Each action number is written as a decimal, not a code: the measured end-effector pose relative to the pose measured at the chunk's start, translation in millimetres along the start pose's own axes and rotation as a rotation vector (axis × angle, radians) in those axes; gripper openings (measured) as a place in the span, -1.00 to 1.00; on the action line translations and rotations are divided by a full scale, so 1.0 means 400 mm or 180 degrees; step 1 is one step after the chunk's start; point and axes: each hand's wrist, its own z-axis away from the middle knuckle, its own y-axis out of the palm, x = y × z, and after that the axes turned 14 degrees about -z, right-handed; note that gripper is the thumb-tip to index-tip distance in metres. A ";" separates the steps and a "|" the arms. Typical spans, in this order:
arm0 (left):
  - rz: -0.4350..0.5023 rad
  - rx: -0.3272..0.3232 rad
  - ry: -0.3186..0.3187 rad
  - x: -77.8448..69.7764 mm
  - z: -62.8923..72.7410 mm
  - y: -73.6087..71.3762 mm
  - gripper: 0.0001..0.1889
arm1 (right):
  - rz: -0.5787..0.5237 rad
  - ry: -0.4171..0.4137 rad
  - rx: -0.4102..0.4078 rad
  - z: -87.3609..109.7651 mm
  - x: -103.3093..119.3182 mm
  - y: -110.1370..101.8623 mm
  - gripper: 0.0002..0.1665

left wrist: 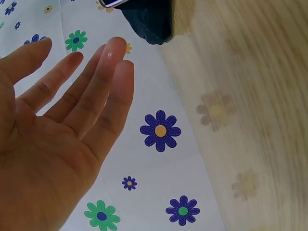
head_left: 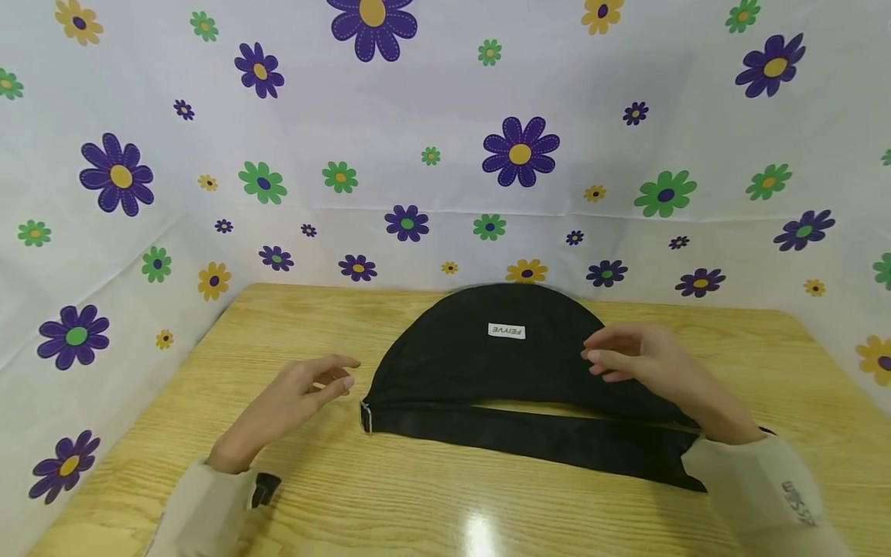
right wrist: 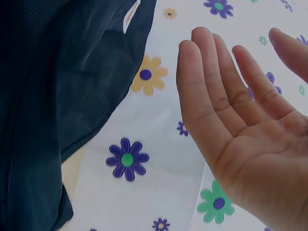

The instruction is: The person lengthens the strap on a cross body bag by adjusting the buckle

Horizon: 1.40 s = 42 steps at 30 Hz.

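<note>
Black crescent-shaped bag (head_left: 487, 363) with a white label (head_left: 506, 331) and a flat strap (head_left: 543, 437), lying on the wooden surface (head_left: 431, 503). Head view alone shows the metal ring (head_left: 366, 418) at the bag's left tip. Wrist views show open palms. Left hand (head_left: 292, 398), fingers (left wrist: 103, 82) straight and loosely together, hovers just left of the bag; right hand (head_left: 650, 363), fingers (right wrist: 207, 86) relaxed, holding nothing, hovers over its right half.

One black bag (head_left: 487, 363), one strap (head_left: 529, 437), two hands, one table (head_left: 418, 503).
</note>
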 end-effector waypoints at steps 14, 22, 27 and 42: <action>0.0157 0.0154 0.0008 0.006 0.011 0.005 -0.66 | -0.0237 0.0012 0.0329 -0.037 0.017 0.076 -0.65; 0.0259 0.0229 0.0036 0.008 0.011 0.001 -0.66 | -0.0372 0.0023 0.0510 -0.060 0.017 0.100 -0.63; 0.0404 0.0347 0.0025 0.020 0.013 0.005 -0.63 | -0.0419 0.0033 0.0629 -0.076 0.016 0.117 -0.61; 0.0716 0.0512 0.0062 0.030 0.013 0.013 -0.66 | -0.0513 0.0138 0.0963 -0.109 0.009 0.175 -0.59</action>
